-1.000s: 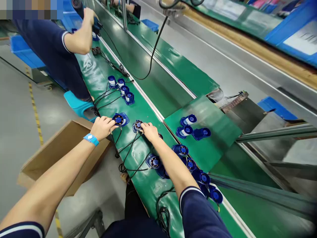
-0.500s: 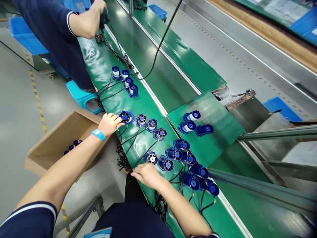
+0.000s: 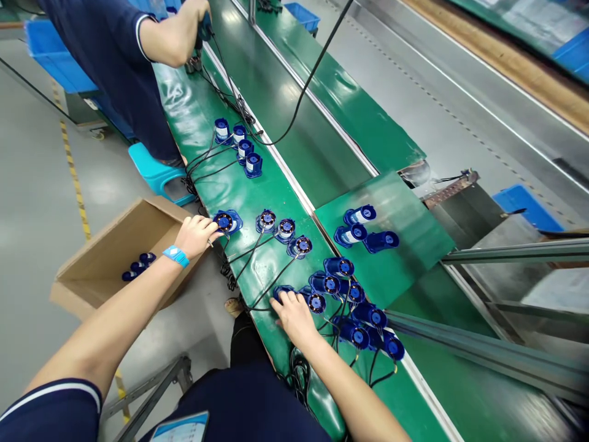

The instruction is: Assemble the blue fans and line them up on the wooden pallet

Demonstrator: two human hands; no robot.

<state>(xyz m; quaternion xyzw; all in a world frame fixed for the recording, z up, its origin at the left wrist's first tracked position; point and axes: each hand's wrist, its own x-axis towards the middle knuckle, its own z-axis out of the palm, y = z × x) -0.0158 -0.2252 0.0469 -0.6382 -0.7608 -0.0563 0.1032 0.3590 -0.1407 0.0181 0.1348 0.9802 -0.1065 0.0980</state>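
Observation:
My left hand (image 3: 197,236) is closed around the side of a blue motor (image 3: 224,222) at the table's left edge, its round top facing up. My right hand (image 3: 297,316) reaches over another blue motor (image 3: 284,291), with curled fingers on it that hide most of its body. Just right of that hand lies a tilted blue motor (image 3: 316,302). Between my hands, a row of three blue motors (image 3: 286,228) stands on the green table (image 3: 257,264), their black cables running to the near edge.
Several blue motors (image 3: 352,336) with cables crowd the right side. Three more (image 3: 361,214) rest on a green board. A cardboard box (image 3: 92,270) holding several motors is at left. Further up, a co-worker (image 3: 172,37) holds a tool beside a hanging cable (image 3: 304,92).
My right hand has moved from the cables at the table edge onto a motor. My left hand and its motor have shifted slightly left, toward the edge.

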